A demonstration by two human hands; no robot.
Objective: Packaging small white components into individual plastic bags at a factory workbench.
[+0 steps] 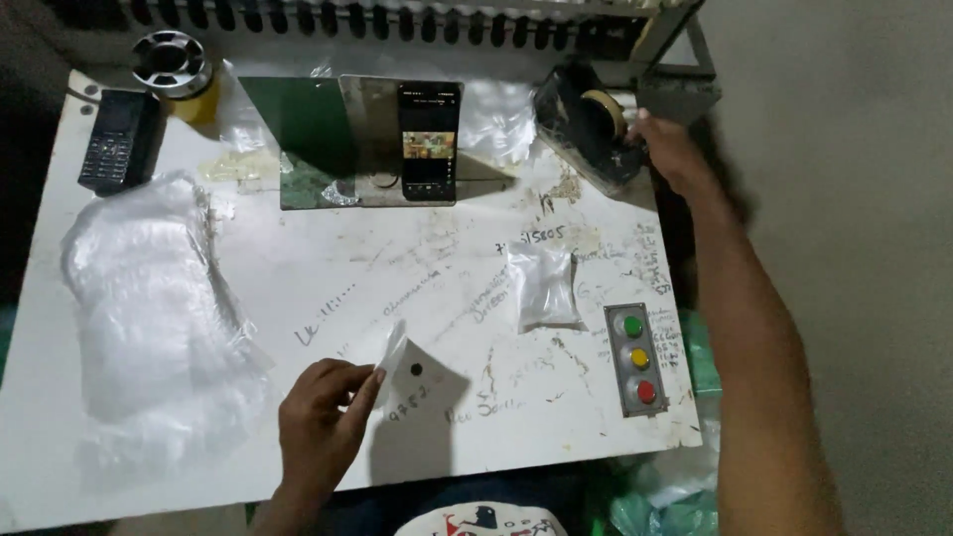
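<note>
White table (298,288) — right hand (663,149) blurred

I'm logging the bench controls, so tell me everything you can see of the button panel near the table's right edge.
The button panel is a narrow, upright grey rectangle, metal by its look, lying flush on the white table near its right edge. It carries three round buttons in a column: green on top, yellow in the middle, red at the bottom. Scribbled writing surrounds it. Neither hand touches it; a small clear plastic bag lies just to its left.
</note>
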